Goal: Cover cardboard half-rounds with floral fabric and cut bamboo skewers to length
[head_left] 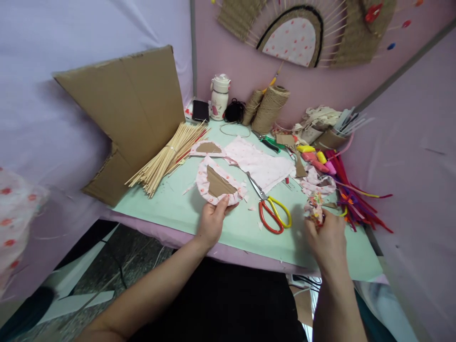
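Observation:
My left hand (213, 221) pinches the lower edge of a half-round cardboard piece (218, 182), its rim wrapped in pink fabric with small red prints. To the right my right hand (328, 237) is closed on a crumpled multicoloured bundle (315, 207), whose exact kind I cannot make out. Between the hands lie scissors (273, 216) with one red and one yellow handle, blades pointing up-left. A smaller fabric-edged cardboard half-round (208, 148) rests behind the held one. Beside it a sheet of printed pink fabric (261, 161) is spread on the green tabletop (235, 242).
A bundle of thin wooden sticks (167, 159) lies left, before a standing cardboard panel (131, 104). Along the back are a phone (200, 111), a bottle (219, 97), black cord (235, 111) and twine spools (270, 109). Pliers (268, 142) and pipe cleaners (356, 204) lie right.

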A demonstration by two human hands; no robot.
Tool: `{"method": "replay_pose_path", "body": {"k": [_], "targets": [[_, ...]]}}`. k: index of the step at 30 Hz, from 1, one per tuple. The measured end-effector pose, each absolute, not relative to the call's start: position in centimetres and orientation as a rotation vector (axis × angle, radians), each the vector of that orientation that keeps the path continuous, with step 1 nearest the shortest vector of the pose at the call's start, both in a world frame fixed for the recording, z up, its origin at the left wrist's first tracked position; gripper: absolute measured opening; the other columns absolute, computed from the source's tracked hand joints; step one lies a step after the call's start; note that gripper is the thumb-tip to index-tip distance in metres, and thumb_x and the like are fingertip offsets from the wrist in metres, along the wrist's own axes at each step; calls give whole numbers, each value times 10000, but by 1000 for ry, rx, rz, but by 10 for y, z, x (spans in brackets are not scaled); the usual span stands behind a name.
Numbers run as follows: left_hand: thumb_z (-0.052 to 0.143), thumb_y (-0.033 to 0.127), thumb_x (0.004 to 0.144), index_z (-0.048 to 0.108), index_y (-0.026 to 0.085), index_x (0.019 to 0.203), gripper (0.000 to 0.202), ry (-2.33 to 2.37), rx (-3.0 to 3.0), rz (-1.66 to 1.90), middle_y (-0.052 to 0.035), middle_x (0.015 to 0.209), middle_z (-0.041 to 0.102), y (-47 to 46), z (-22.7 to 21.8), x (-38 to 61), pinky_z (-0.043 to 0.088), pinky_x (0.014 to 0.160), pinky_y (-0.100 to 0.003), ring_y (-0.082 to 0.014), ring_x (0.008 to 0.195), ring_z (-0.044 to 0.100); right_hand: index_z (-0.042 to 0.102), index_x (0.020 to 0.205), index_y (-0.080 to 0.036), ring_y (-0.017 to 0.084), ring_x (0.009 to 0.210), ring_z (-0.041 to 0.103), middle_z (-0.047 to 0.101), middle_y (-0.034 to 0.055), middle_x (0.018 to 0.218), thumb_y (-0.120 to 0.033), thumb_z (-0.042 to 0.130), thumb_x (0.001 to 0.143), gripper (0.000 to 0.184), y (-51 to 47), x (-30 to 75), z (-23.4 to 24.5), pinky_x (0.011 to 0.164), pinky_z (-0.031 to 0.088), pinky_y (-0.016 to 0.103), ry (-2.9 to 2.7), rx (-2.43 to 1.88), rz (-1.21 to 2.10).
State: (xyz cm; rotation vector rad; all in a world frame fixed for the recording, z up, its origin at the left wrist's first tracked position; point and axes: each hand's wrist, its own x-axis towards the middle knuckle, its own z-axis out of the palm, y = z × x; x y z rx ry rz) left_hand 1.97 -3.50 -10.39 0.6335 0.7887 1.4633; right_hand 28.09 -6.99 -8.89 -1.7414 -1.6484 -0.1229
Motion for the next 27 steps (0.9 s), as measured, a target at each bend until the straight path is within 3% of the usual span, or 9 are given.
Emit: {"method": "replay_pose_path", "body": {"k": [3,8,11,13,17,27], "targets": [[666,379,775,692,169,986,299,795,619,1453,-65,1053,716,-35,-103,19,520,908,-394,-244,1061,628,606,966,-167,240,646,428,400,32,695,-279,569,823,185,-68,296,-101,575,310,375,-1613,-1928,-235],[661,363,784,699,164,938,255,792,627,1433,-56,991,728,-35,-103,19,534,856,-349,-220,996,649,611,1126,-129,365,910,496,521,203,984,-325,588,826,360,-74,267,-93,711,365,492,-1581,-1940,-462],[650,351,797,702,151,915,238,771,648,1414,-60,962,730,-36,-103,19,537,833,-325,-209,967,655,572,1219,-195,309,991,503,528,144,1043,-264,510,881,350,-76,224,-80,855,390,498,-1811,-1585,-357],[646,351,800,700,148,940,253,775,662,1403,-66,977,728,-36,-103,20,536,830,-325,-211,967,656,528,1279,-254,267,973,500,523,98,1038,-221,517,870,411,-77,197,-77,865,397,469,-1975,-1410,-250],[634,364,805,698,156,982,280,776,705,1370,-72,1015,726,-37,-103,20,531,851,-344,-230,1001,652,445,1374,-267,253,997,471,510,92,1081,-202,507,863,519,-73,164,-81,885,394,451,-2053,-1327,-120],[630,356,813,717,156,901,235,761,712,1363,-65,954,739,-38,-103,19,523,866,-339,-221,954,669,465,1344,-276,263,1010,472,527,96,1113,-202,505,866,486,-72,162,-73,890,391,458,-2085,-1290,-109]]}}
